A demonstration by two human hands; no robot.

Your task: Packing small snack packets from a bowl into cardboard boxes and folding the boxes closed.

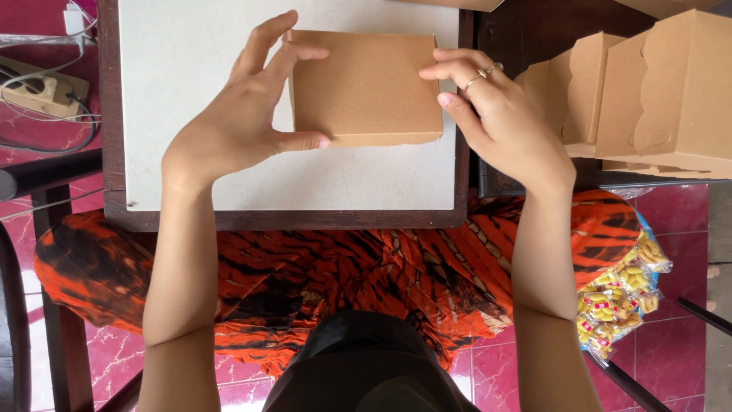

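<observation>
Overhead view, left to right: a power strip (pixel 34 91) with cables lies on the red floor beside the bench (pixel 191 183). The left hand (pixel 236 122) grips the left edge of a closed brown cardboard box (pixel 366 88), thumb at the near corner, fingers spread over the top. The box rests on the bench's pale surface. The right hand (pixel 496 114) touches its right edge with loosely curled fingers. Further right stand stacked folded boxes (pixel 656 84); below them, a bag of yellow snack packets (pixel 618 301)
</observation>
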